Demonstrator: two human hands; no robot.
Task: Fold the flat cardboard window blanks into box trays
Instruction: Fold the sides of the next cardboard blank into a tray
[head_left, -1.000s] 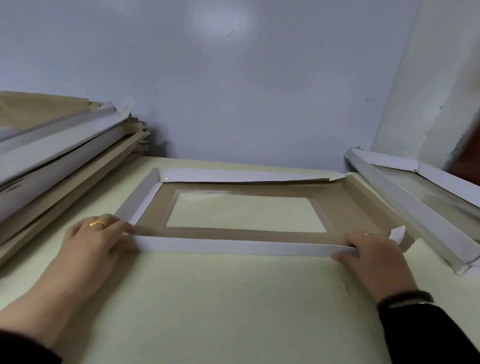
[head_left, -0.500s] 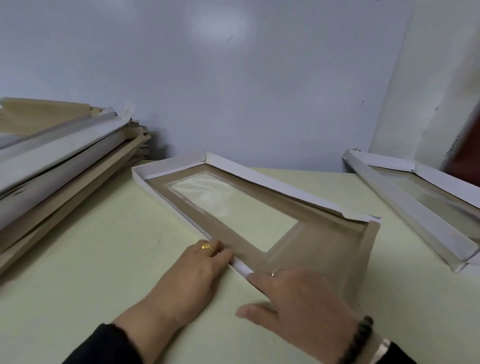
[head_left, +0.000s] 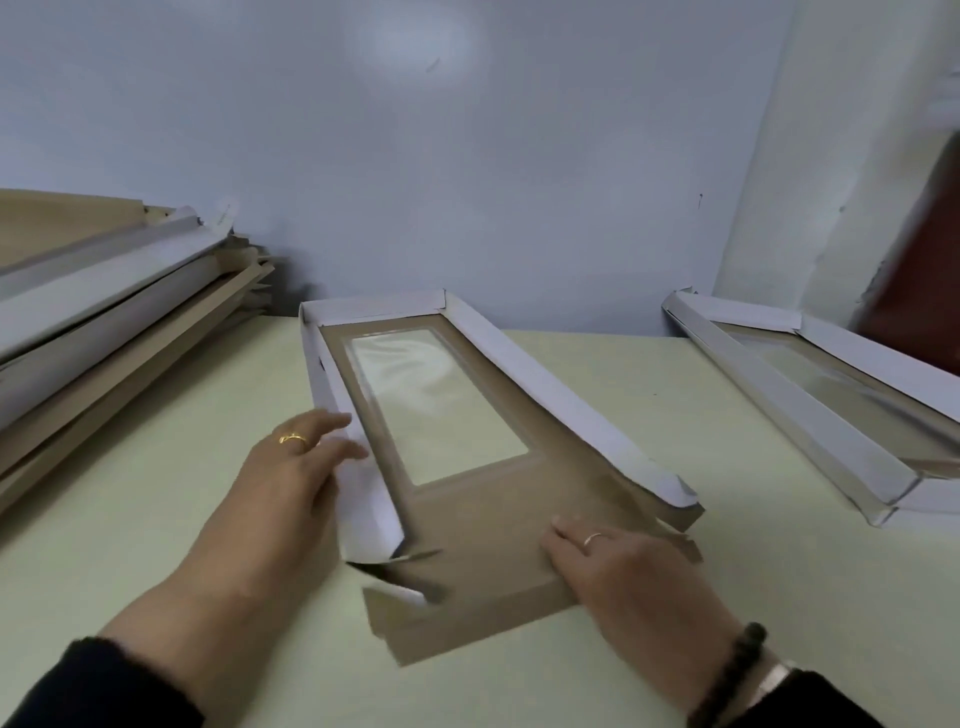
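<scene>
A cardboard window blank (head_left: 493, 525), brown inside with a clear plastic window and white outer faces, lies on the pale table with its long axis running away from me. Its left, right and far walls stand folded up; the near flap (head_left: 467, 618) lies flat. My left hand (head_left: 296, 473) rests against the outside of the left wall with straight fingers. My right hand (head_left: 618, 566) presses flat on the brown base near the right wall's near end.
A stack of flat blanks (head_left: 104, 322) lies at the left against the wall. A folded window tray (head_left: 810, 400) sits at the right. The pale table (head_left: 156, 545) meets a blue-grey wall behind; a white pillar rises at the far right.
The blank has been turned from crosswise to lengthwise, its unfolded flap toward me. My left hand moved to the left wall, my right hand onto the base.
</scene>
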